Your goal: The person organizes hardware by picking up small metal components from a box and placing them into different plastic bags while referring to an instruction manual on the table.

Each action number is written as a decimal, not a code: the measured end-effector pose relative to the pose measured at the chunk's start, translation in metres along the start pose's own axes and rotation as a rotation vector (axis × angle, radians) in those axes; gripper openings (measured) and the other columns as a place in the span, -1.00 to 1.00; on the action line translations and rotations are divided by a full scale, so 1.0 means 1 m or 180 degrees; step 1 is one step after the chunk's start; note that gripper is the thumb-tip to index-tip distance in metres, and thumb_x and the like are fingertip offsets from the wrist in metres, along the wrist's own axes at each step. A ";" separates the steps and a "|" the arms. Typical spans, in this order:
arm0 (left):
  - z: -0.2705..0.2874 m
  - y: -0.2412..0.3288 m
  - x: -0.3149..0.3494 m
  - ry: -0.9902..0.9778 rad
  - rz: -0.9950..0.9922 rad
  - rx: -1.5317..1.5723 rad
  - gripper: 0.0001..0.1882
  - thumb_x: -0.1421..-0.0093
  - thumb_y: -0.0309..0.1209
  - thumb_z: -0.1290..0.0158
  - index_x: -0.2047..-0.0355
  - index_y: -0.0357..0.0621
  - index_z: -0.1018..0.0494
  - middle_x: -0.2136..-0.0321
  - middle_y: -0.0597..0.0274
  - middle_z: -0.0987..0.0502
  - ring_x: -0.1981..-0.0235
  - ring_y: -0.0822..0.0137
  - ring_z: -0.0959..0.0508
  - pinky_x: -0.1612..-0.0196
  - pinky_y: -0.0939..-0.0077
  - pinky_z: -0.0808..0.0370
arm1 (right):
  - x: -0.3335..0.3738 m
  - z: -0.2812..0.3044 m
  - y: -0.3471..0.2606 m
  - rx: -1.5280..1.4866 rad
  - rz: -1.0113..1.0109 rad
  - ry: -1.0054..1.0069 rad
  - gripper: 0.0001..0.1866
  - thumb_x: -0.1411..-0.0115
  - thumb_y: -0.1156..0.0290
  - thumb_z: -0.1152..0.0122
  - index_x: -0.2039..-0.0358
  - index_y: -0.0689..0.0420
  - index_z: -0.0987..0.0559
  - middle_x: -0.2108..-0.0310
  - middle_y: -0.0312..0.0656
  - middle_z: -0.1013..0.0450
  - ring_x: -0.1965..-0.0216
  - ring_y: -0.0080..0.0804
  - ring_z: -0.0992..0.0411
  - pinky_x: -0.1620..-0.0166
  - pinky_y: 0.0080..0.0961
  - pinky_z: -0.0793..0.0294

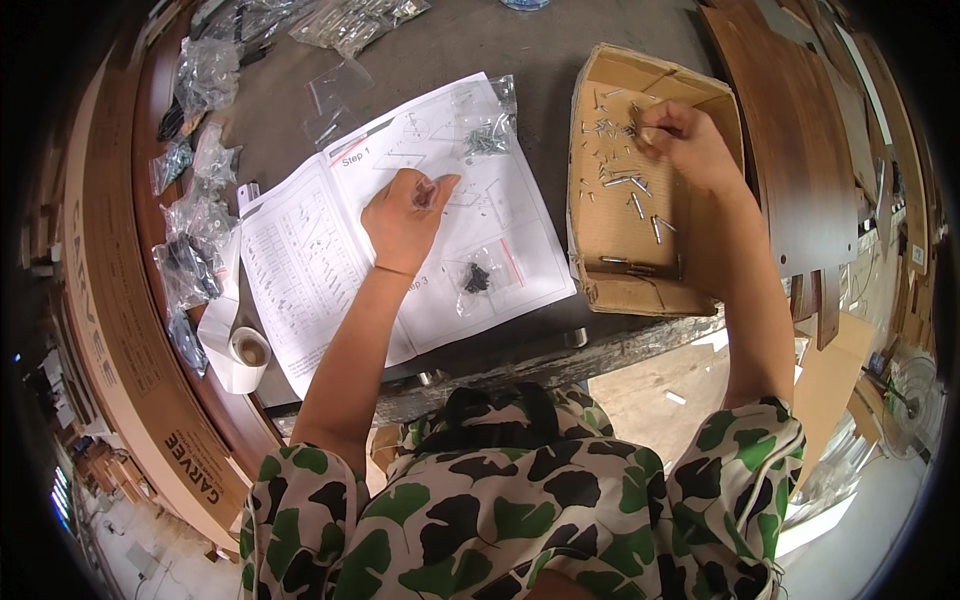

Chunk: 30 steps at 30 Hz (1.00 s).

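My left hand (402, 218) is curled closed above the open instruction booklet (530, 235). Something small and shiny shows in its curled fingers, too small to name. Over the shallow cardboard box (585, 235) to the right, my right hand (690, 148) reaches in with its fingertips pinched together among small screws (600, 128). Whatever those fingertips hold is hidden. Several metal dowel pins (637, 206) lie scattered in the box. On the booklet rest a clear bag of greenish screws (487, 138) and a clear bag of small black parts (477, 278).
Several plastic bags of hardware (208, 68) line the table's left side, with more bags (360, 22) at the back. A roll of white labels (250, 347) stands left of the booklet. Brown wood panels (800, 130) lie right of the box; a long carton (125, 300) runs along the far left.
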<state>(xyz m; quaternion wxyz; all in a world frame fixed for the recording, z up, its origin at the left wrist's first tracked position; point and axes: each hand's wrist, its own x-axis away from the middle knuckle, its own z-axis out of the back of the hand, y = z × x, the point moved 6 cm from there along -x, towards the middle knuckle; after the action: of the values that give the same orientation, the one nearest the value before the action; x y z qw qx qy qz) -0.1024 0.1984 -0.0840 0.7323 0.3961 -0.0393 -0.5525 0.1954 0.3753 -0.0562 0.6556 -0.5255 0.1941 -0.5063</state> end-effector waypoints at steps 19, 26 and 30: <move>0.001 0.000 0.001 0.0051 -0.0081 0.0019 -0.63 0.08 -0.22 -0.34 0.63 -0.08 -0.35 0.71 0.33 -0.48 0.69 0.29 -0.50 0.62 0.50 -0.40 | 0.051 -0.021 -0.006 0.2478 0.0468 -0.0137 -0.82 0.01 0.43 -0.22 0.38 0.22 -0.56 0.39 -0.01 -0.51 0.31 -0.05 -0.49 0.20 -0.25 -0.46; 0.000 0.000 0.000 0.0051 -0.0107 0.0055 -0.63 0.08 -0.20 -0.34 0.61 -0.07 -0.35 0.71 0.33 -0.49 0.68 0.29 -0.51 0.62 0.49 -0.40 | 0.055 -0.037 -0.018 0.3445 0.1174 0.0043 -0.87 0.04 0.44 -0.21 0.45 0.18 -0.54 0.33 -0.05 -0.46 0.30 -0.06 -0.47 0.21 -0.24 -0.47; 0.000 0.000 0.001 -0.0002 -0.0078 0.0055 -0.63 0.07 -0.19 -0.33 0.60 -0.07 -0.35 0.70 0.33 -0.49 0.68 0.28 -0.51 0.62 0.47 -0.39 | 0.054 -0.026 -0.026 0.2803 0.1057 0.0081 -0.86 0.05 0.48 -0.20 0.44 0.25 -0.54 0.42 -0.07 -0.47 0.41 -0.15 -0.48 0.31 -0.34 -0.45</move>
<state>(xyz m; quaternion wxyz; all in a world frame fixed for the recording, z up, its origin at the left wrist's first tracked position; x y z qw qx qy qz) -0.1024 0.1975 -0.0845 0.7221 0.4027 -0.0394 -0.5612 0.1854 0.3171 -0.0274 0.8858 -0.1530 0.0504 -0.4352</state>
